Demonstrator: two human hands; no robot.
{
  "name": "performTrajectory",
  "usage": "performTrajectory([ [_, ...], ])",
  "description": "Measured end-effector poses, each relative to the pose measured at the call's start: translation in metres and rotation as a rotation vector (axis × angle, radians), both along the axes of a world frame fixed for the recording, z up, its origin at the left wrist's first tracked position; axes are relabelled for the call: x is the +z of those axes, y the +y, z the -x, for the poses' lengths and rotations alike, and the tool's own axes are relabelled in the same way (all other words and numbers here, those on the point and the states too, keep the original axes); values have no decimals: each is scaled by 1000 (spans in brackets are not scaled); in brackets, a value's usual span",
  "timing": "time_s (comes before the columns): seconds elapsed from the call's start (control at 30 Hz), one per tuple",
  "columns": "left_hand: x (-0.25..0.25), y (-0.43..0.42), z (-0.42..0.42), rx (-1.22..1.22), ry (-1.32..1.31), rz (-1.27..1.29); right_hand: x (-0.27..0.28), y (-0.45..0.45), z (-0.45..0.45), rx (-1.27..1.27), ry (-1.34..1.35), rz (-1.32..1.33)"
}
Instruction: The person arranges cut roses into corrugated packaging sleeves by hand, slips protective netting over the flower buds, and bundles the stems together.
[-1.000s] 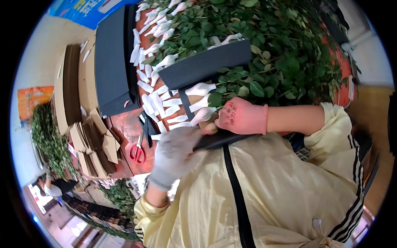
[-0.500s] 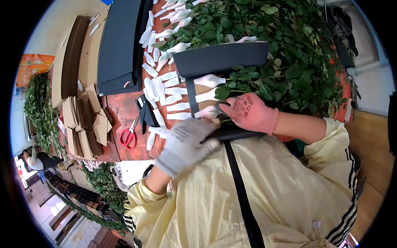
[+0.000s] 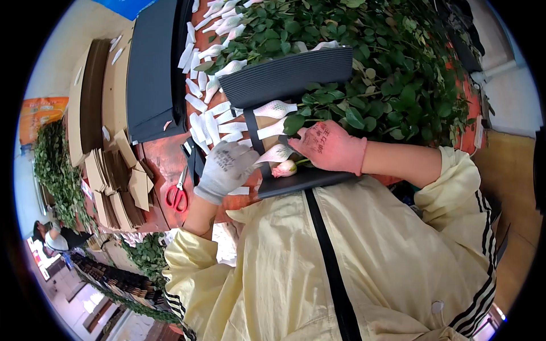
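My right hand (image 3: 331, 146), in a pink glove, is closed around the stem of a pink rose (image 3: 284, 168), whose bare bloom lies on a dark sheet. Above it are roses in white mesh sleeves (image 3: 275, 109), resting on cardboard with a black strip. My left hand (image 3: 226, 170), in a grey-white glove, is over the loose white sleeves (image 3: 206, 128) left of the rose; its fingertips point down and whatever they touch is hidden. Just above the sleeved roses stands a ribbed black sheet (image 3: 287, 77).
Red-handled scissors (image 3: 177, 196) and a black object (image 3: 194, 162) lie left of my left hand. Cardboard pieces (image 3: 116, 176) and dark sheets (image 3: 152, 74) are at the left. Leafy stems (image 3: 392, 74) cover the upper right. Another person (image 3: 56, 238) is at the far lower left.
My left hand has moved up and left, away from the rose, uncovering its bloom. My right hand remains at the stem. The camera view has shifted slightly.
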State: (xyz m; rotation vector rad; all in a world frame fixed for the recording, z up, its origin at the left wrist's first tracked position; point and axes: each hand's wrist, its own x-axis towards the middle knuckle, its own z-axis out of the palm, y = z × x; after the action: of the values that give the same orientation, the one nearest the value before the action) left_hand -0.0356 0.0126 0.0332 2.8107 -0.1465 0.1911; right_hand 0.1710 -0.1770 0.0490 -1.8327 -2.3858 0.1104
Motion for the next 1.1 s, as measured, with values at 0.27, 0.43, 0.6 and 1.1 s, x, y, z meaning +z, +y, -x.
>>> performTrajectory([
  [0.27, 36, 29, 47, 389, 283, 114, 11, 6, 1, 36, -68, 212],
  [0.43, 88, -51, -7, 340, 102, 182, 0, 1, 1, -1, -4, 58],
  [0.6, 56, -81, -20, 301, 83, 278, 9, -7, -7, -60, 82, -88],
  [1.1, 55, -80, -16, 277, 61, 340, 20, 33, -1, -174, -47, 70],
])
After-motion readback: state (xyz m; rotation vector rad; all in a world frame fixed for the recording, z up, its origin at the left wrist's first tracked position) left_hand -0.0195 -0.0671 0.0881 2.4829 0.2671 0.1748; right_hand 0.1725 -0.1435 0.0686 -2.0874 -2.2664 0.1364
